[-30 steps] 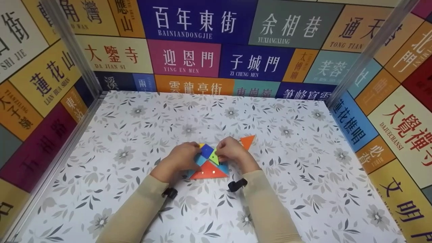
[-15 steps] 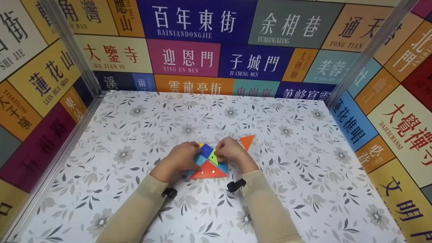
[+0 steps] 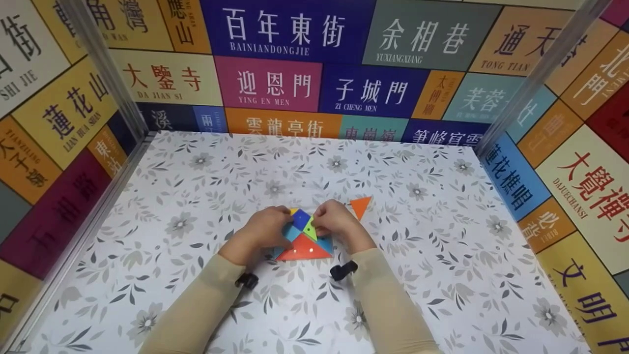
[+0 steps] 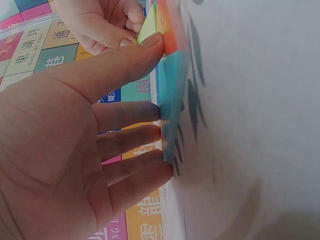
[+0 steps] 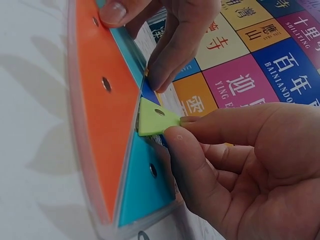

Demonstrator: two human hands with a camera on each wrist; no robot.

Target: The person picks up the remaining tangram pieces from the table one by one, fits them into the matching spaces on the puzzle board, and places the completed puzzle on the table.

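Observation:
Tangram pieces lie together in a shallow clear tray (image 5: pixel 74 95) on the table. A large red-orange triangle (image 3: pixel 304 248) faces the person, with light blue pieces (image 5: pixel 147 175) on its sides and a blue square (image 3: pixel 300 220) beyond its tip. Between thumb and forefinger, my right hand (image 3: pixel 336 220) pinches a lime green triangle (image 5: pixel 155 119). One corner of it sits in the angle between the red-orange triangle and the light blue piece, and it is tilted up. My left hand (image 3: pixel 268 227) rests against the tray's left side, thumb on the near part, fairly straight fingers along the edge.
A loose orange triangle (image 3: pixel 361 206) lies on the table just beyond the right hand. White flower-patterned cloth (image 3: pixel 417 285) covers the table. Panels with Chinese lettering (image 3: pixel 290 29) stand at the back and on both sides.
The green triangle has shifted slightly left with my right hand, closer against the blue square and the red-orange triangle. The left hand has stayed in place.

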